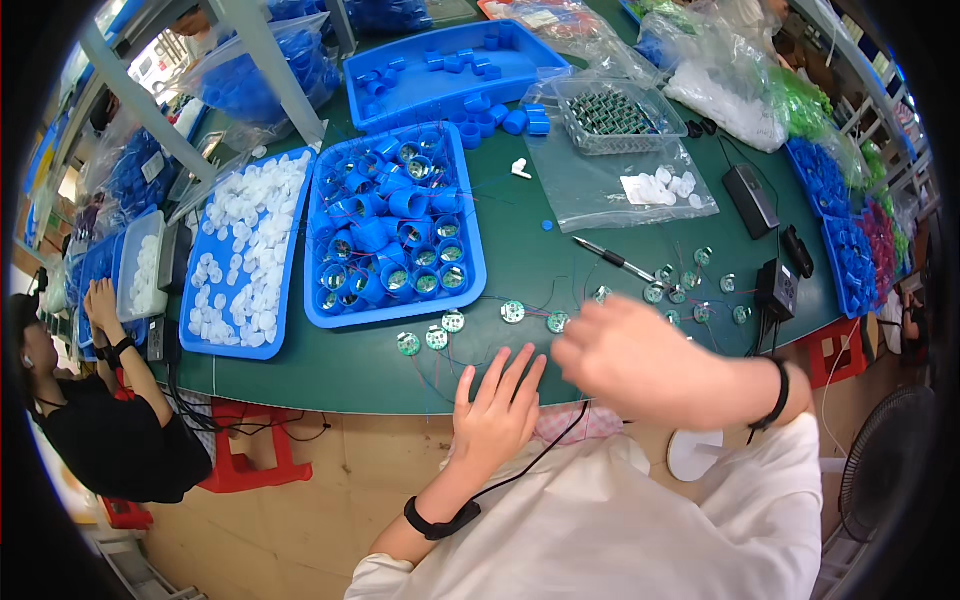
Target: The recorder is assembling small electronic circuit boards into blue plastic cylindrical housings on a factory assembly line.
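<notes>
My left hand [494, 414] lies at the table's near edge with its fingers stretched out and apart, holding nothing. Just right of it, my right hand [622, 348] is curled, slightly blurred; its fingertips are turned away, so anything in them is hidden. Around both hands lie small round green circuit boards [513, 312] with thin wires, some left of centre and several to the right, such as the board [703, 256] near the pen. The black-and-silver pen [612, 257] rests beyond my right hand.
A blue tray [479, 262] holds blue cups with boards inside. Left of it, another blue tray [262, 351] carries white discs. At the back are a tray [400, 92] of blue caps and a clear box [625, 143] of boards. A co-worker [120, 420] sits at the left.
</notes>
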The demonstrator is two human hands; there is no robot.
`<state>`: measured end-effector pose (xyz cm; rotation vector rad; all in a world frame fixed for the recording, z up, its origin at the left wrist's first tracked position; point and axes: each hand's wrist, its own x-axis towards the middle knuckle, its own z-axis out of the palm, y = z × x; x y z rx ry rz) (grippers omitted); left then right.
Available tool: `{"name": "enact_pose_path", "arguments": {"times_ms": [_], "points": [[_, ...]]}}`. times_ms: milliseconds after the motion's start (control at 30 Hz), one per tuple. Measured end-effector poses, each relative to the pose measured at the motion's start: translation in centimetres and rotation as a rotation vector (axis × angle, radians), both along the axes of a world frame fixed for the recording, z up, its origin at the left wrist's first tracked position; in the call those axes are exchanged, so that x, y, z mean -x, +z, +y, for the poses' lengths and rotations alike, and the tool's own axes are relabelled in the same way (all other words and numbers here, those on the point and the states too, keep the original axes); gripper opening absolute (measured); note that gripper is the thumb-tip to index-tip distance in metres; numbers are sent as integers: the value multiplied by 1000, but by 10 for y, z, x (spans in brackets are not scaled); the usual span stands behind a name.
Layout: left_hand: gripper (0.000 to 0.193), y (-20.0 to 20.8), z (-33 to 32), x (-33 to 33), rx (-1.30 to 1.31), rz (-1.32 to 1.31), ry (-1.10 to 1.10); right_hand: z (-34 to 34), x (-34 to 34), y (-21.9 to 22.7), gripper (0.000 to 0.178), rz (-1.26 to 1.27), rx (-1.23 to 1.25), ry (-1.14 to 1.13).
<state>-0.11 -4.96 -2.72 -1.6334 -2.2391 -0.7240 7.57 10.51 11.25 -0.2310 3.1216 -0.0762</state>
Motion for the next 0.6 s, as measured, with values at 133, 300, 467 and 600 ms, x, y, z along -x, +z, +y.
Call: {"name": "enact_pose_path", "arguments": {"times_ms": [133, 300, 467, 600], "points": [[34, -2, -9, 2, -159, -175, -44, -22, -4, -21, 22, -122, 49, -100], [25, 16, -14, 4, -361, -178, 6, -33, 20, -73, 38, 355, -64, -291], [24, 28, -16, 13, -366, -151, 80, -24, 28, -92, 35, 350, -32, -260], [23, 34, -13, 19, -358, -159, 83, -13, 32, -103, 26, 471, 112, -249]]}}
